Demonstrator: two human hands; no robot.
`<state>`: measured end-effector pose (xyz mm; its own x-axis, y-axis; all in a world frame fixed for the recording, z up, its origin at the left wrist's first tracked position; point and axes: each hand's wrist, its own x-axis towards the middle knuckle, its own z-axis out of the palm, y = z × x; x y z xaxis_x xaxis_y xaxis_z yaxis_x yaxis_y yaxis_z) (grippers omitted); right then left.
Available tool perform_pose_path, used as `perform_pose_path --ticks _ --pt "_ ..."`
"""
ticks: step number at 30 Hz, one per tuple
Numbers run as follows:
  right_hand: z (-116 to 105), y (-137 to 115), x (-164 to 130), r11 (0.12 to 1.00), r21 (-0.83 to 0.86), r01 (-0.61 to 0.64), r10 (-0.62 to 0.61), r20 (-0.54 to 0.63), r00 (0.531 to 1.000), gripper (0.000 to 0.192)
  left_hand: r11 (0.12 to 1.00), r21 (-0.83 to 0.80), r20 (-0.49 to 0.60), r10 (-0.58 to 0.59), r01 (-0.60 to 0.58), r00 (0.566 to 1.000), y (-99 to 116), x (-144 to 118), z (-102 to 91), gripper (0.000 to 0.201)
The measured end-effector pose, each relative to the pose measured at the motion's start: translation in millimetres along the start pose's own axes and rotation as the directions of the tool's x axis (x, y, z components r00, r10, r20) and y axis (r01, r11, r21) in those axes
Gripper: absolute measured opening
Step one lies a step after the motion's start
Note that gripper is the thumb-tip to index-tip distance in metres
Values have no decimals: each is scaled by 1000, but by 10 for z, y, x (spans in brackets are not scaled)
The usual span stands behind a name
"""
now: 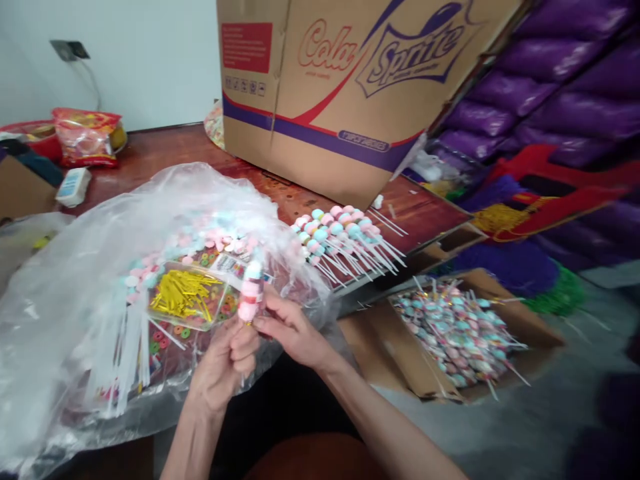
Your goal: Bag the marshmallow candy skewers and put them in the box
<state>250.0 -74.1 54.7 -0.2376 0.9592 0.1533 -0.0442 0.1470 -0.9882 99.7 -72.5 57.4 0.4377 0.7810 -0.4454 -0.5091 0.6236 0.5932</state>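
Left hand (223, 363): raised over the lap, fingers curled, pinching the foot of the marshmallow skewer (250, 293); forearm rises from the lower edge.
Right hand (290, 330): meets it from the right, fingertips closed on the same skewer's base.
Skewer: upright between both hands, in front of the clear plastic bag (75, 287) on the desk (165, 147).
Hard to see: the skewer's stick is hidden by the fingers; bag contents blur behind plastic, apart from the gold ties (185, 293); the cardboard box (350, 80) is cut off at the top.

Soft, even daylight is cast without hard shadows, glare is seen on the crinkled clear plastic bag (75, 300), and the edges are blurred and warped.
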Motion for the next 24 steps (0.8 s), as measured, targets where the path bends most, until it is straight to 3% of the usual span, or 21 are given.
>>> perform_pose_path --ticks 1,3,4,6,8,9,11,13,15,16,18,20,24 --pt "-24 -19 -14 993 -107 43 -40 26 999 12 1000 29 1 -8 8 1000 -6 1 8 43" --pt "-46 -36 -44 941 -321 111 -105 35 994 11 984 149 -55 112 -103 992 -71 33 27 39" --pt "-46 -35 -63 904 -409 124 -131 11 991 12 953 236 -92 217 -190 972 -128 57 36 36" --pt "-37 -20 -104 849 -520 91 -155 -82 984 13 844 414 -144 430 -341 891 -265 105 45 32" --pt "-40 -2 -146 844 -536 -1 -110 -175 978 14 752 539 -161 536 -381 829 -390 138 38 34" --pt "-52 8 -163 857 -513 -46 -68 -201 977 14 735 568 -168 545 -371 821 -434 148 31 36" --pt "-86 41 -189 902 -414 -121 38 -202 979 12 765 543 -200 520 -348 830 -470 167 23 39" --pt "-119 98 -211 942 -289 -173 124 -179 976 10 863 403 -236 420 -305 876 -441 194 42 38" --pt "-138 170 -242 943 -291 -161 97 -223 970 15 956 213 -258 252 -200 932 -374 229 91 36" --pt "-142 205 -262 922 -367 -121 25 -255 967 17 982 127 -261 168 -139 951 -338 247 123 35" --pt "-152 261 -305 800 -600 2 -191 -251 949 20 999 20 -267 40 -36 963 -281 274 187 28" --pt "-172 290 -340 619 -778 108 -337 -138 931 22 999 -32 -294 -31 22 955 -259 286 237 17" --pt "-236 292 -350 399 -899 179 -390 10 921 20 990 -118 -388 -122 83 914 -313 274 294 13"
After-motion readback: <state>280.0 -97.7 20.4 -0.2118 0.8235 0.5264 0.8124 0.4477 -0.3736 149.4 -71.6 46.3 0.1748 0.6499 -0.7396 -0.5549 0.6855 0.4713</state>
